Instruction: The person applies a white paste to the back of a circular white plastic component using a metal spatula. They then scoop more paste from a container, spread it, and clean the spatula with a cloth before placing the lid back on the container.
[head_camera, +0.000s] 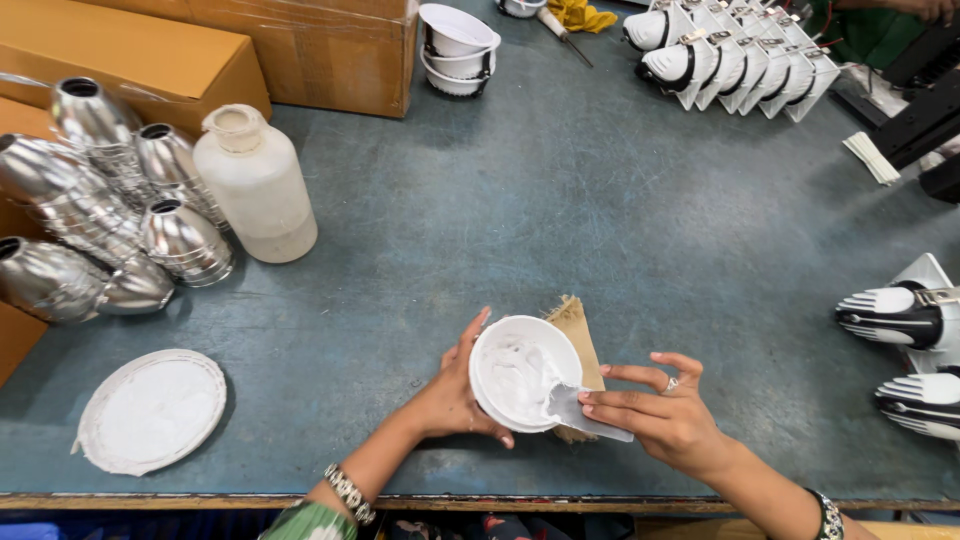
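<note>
2 hands, 1 cup of white paste

Left hand (455, 392) cradles the white cup (524, 372) — right hand (665, 412) pinches the flat spatula (590, 415), blade pointing left into the cup.

1. Small assembly workshop: worn blue-grey workbench (600, 220).
2. Batches of identical parts: shiny metal reflectors (110, 210) stacked left, white lamp housings (735, 55) lined up top right.
3. Cardboard boxes (300, 45) along the back edge.

A wide worktable (600, 200) with a worn blue-grey top fills the view – its wooden front edge (200, 502) runs along the bottom.
</note>
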